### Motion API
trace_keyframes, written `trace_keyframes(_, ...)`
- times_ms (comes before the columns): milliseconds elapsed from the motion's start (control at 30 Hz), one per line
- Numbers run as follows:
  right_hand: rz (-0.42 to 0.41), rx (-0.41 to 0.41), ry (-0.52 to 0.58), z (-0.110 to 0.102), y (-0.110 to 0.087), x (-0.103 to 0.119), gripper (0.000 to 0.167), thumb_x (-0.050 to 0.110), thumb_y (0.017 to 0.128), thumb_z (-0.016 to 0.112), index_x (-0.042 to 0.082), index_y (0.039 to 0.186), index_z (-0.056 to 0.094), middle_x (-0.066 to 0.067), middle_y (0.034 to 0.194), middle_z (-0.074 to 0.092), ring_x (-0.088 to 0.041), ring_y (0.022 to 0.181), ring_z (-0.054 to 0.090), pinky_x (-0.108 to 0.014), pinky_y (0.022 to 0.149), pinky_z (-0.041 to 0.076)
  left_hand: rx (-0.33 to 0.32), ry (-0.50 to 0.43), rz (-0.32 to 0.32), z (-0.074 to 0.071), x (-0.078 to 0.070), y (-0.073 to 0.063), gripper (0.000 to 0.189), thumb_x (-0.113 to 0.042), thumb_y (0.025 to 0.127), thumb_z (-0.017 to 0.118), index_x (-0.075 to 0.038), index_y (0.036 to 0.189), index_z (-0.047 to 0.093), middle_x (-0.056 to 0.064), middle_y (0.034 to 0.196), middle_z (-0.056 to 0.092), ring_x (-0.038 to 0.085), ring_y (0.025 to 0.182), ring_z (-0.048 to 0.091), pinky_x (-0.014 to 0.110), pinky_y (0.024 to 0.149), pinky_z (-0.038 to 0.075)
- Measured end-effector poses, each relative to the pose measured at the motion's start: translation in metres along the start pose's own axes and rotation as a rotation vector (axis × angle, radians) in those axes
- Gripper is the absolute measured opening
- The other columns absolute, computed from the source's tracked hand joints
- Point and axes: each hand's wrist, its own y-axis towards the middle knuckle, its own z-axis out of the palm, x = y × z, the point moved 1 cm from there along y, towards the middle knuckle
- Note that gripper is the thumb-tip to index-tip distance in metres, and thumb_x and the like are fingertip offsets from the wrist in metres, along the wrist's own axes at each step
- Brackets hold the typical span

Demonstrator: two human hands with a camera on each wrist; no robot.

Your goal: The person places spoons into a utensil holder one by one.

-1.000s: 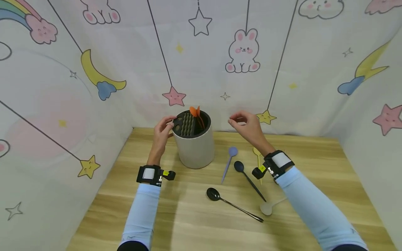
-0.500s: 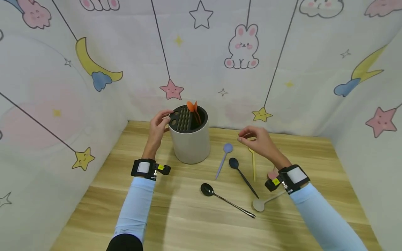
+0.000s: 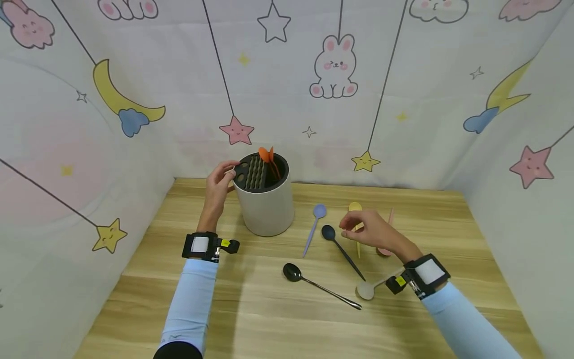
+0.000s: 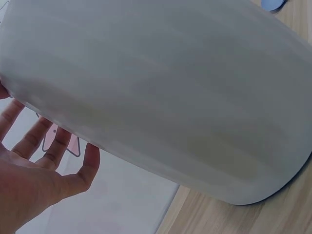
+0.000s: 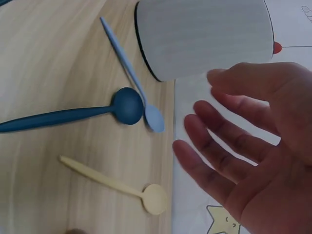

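Observation:
At the left side of a pale utensil holder (image 3: 268, 212), my left hand (image 3: 217, 189) holds the dark rim, thumb near the top and fingers along the outer wall. The left wrist view shows those fingers (image 4: 57, 146) against the holder's side. Orange spoons (image 3: 265, 155) stand in its right compartment. My right hand (image 3: 374, 230) hovers above the table with loosely bent fingers and nothing in them. Beneath and beside it lie a yellow spoon (image 3: 355, 206), a dark blue spoon (image 3: 329, 233) and a pink utensil (image 3: 384, 252), partly hidden by the hand.
A lilac spoon (image 3: 320, 211) lies just right of the holder. Nearer the front are a shiny black spoon (image 3: 292, 272) and a beige spoon (image 3: 365, 290), its handle partly covered by the right wrist. A patterned cloth (image 3: 287, 99) stands behind the wooden table (image 3: 260, 319).
My right hand has come down from beside the holder toward the spoons on the right, still empty. The left hand keeps its place on the rim. The head view has shifted slightly.

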Motion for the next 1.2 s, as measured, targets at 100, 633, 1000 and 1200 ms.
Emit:
trace_keyframes(100, 0.027, 0.056, -0.008, 0.006, -0.012, -0.005, 0.011, 0.007, 0.094, 0.072, 0.006, 0.105, 0.071, -0.009, 0.101, 0.071, -0.022, 0.093, 0.068, -0.034, 0.078, 0.058, 0.001, -0.002, 0.000, -0.001, 0.001, -0.001, 0.038, -0.022, 0.107, 0.050, -0.001, 0.137, 0.059, 0.014, 0.138, 0.058, 0.019, 0.116, 0.061, 0.062, 0.100, 0.047)
trace_keyframes(633, -0.049, 0.144, -0.145, 0.021, -0.061, -0.019, 0.015, -0.002, 0.086, 0.075, 0.005, 0.099, 0.073, -0.001, 0.094, 0.071, -0.019, 0.089, 0.068, -0.037, 0.077, 0.058, 0.028, -0.011, -0.017, 0.004, -0.020, -0.003, 0.037, -0.010, 0.106, 0.046, 0.006, 0.138, 0.055, 0.020, 0.140, 0.056, 0.014, 0.107, 0.061, 0.063, 0.098, 0.046)
trace_keyframes(1000, -0.131, 0.162, -0.238, 0.020, -0.085, -0.026, 0.018, -0.004, 0.079, 0.079, 0.007, 0.091, 0.072, 0.001, 0.088, 0.068, -0.016, 0.083, 0.066, -0.035, 0.074, 0.057, 0.026, 0.002, -0.025, 0.006, -0.033, -0.012, 0.038, -0.013, 0.106, 0.047, 0.005, 0.138, 0.055, 0.022, 0.144, 0.054, 0.018, 0.112, 0.059, 0.065, 0.101, 0.044)
trace_keyframes(1200, -0.097, 0.203, -0.249, 0.024, -0.090, -0.030, 0.023, -0.005, 0.075, 0.080, 0.011, 0.089, 0.070, 0.003, 0.089, 0.066, -0.013, 0.083, 0.065, -0.032, 0.074, 0.057, 0.020, 0.007, -0.029, 0.006, -0.033, -0.012, 0.038, -0.012, 0.105, 0.048, 0.005, 0.138, 0.056, 0.021, 0.142, 0.055, 0.017, 0.110, 0.060, 0.063, 0.099, 0.046)
